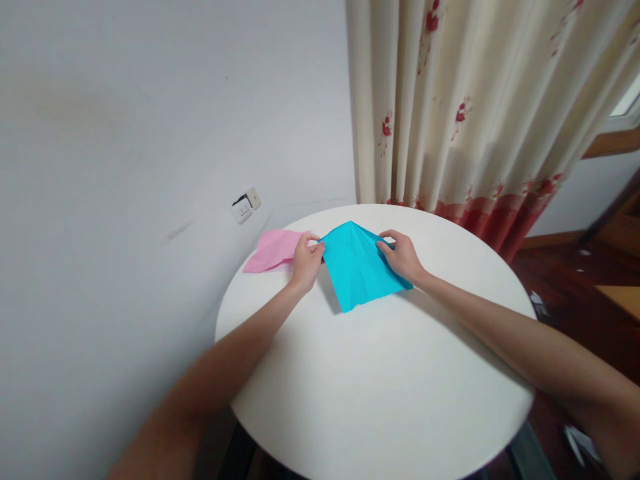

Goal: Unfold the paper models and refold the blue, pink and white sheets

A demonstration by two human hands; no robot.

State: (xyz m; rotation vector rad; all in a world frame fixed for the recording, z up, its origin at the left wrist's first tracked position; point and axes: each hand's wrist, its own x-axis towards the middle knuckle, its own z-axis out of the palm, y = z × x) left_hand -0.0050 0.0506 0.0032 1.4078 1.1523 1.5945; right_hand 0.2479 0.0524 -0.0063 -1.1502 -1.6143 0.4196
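A creased sheet of cyan paper point(356, 267) lies on the far part of a round white table point(380, 387). My left hand point(306, 259) pinches the sheet's left corner between thumb and fingers. On the sheet's right edge my right hand point(403, 257) grips the paper, fingers curled over the fold. A folded pink paper point(274, 249) rests on the table just left of my left hand, its left end reaching the table's edge.
A white wall with a socket point(245, 207) stands close on the left. A cream curtain with red flowers point(470, 113) hangs behind the table. Dark wooden floor point(575, 280) shows to the right.
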